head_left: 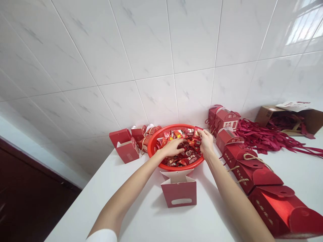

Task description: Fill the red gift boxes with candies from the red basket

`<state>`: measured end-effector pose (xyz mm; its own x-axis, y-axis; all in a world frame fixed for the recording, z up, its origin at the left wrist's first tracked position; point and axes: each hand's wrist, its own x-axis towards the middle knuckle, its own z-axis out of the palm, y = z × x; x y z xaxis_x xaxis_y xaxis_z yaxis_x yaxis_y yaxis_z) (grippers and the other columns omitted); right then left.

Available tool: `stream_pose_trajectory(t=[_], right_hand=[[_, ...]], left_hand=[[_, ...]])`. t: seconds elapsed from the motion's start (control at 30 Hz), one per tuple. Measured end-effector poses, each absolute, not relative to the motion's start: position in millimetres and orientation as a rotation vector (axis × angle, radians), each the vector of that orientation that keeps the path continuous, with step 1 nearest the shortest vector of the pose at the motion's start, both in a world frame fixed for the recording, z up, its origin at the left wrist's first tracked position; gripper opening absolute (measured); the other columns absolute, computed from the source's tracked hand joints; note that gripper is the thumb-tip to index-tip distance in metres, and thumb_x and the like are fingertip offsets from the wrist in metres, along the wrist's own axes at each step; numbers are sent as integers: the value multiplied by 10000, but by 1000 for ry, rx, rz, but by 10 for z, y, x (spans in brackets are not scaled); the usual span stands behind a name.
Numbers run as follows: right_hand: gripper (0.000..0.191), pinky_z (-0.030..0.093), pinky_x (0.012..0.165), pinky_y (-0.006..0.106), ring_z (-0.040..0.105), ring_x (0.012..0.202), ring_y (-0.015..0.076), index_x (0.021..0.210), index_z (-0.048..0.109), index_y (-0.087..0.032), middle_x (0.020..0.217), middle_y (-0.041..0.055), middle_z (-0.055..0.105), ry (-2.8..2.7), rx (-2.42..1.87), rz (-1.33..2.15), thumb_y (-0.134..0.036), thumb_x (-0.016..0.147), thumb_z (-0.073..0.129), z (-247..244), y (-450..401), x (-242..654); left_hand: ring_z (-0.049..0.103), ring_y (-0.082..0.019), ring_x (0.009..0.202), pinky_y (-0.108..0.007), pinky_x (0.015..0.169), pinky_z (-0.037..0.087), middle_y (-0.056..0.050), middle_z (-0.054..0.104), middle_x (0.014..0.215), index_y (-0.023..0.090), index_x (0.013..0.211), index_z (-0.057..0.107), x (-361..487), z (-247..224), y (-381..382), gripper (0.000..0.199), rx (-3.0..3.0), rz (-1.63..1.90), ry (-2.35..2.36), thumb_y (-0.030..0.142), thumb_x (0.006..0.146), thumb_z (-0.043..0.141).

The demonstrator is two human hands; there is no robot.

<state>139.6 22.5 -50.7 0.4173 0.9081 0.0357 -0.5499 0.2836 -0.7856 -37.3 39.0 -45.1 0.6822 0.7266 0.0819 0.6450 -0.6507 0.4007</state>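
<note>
A round red plastic basket (151, 148) stands near the wall, filled with wrapped candies (191, 155) in red, dark red and gold. My left hand (174, 147) reaches in over the candies, its fingers stretched and slightly apart; nothing shows in its grasp. At the basket's right rim, my right hand (205, 139) pinches a red candy packet (198, 132) between thumb and fingers. Just in front of the basket, between my forearms, a small red box (179, 194) stands upright with its top flaps open and an oval cutout in its near side.
Open red boxes (128, 151) stand left of the basket. Closed red boxes (270, 205) line the right side, several with rope handles. Behind them lie dark red ribbons (262, 136) and a cardboard box (313, 120) on its side. The white table (101, 191) meets a tiled wall.
</note>
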Motion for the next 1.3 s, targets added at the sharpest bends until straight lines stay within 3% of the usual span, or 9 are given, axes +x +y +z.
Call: stream_pose_trajectory(t=[0.23,0.47,0.6,0.73,0.8,0.97,1.13,1.2,1.3], right_hand=[[290,445,501,222,515,494,98,565,518,-214,530,-73,590,-499,-747,1001,-319,497,780,-503,237,1392],[306,439,494,228,498,472,97,552,492,-219,506,-79,569,-499,-739,1011,-308,509,781,-470,215,1384],[275,450,494,238,525,479,111,585,524,-219,521,-64,589,-521,-741,1043,-319,539,776,-392,172,1373],[265,453,513,219,535,504,92,605,558,-198,557,-64,596,-560,-676,1113,-298,519,788,-208,43,1349],[276,439,511,205,521,506,79,598,558,-190,558,-70,582,-573,-622,1151,-278,506,803,-91,-48,1329],[270,445,539,200,521,544,81,631,575,-192,608,-67,595,-661,-557,1192,-266,539,818,155,-299,1274],[242,453,573,212,519,576,93,669,606,-196,645,-50,599,-808,-566,1146,-319,608,806,302,-540,1276],[230,456,589,218,525,593,99,693,619,-198,666,-40,607,-879,-585,1111,-339,645,794,342,-624,1302],[228,449,594,222,521,607,102,701,612,-198,681,-32,602,-1016,-606,1048,-359,711,772,385,-734,1362]], left_hand=[[632,-349,1148,-409,988,485,-163,699,1180,151,1216,675,52,-384,453,419,2618,180,1262,296,824,696],[684,-248,797,-319,734,513,-53,736,794,140,862,742,47,-330,472,151,2428,256,1347,194,830,605],[690,-225,833,-327,795,530,-64,753,841,110,853,730,-207,-75,261,279,2146,624,1120,313,914,548],[709,-243,960,-360,893,549,-102,780,935,126,919,767,-605,306,-298,301,1921,786,758,410,871,679],[718,-245,948,-371,857,571,-116,782,987,149,969,779,-761,448,-621,268,1910,776,696,385,864,707],[656,-258,1152,-394,945,544,-79,716,1240,254,997,800,-832,501,-1104,160,2142,721,725,289,880,696],[653,-223,1113,-388,1003,495,-50,727,1197,258,1140,729,-750,433,-1092,270,2294,529,786,221,882,662],[657,-214,1075,-365,969,501,-44,736,1132,233,1088,715,-770,412,-1053,234,2304,504,804,188,872,638],[650,-229,1083,-322,876,516,-54,733,1018,201,825,709,-834,356,-1006,151,2278,479,907,152,867,572]])
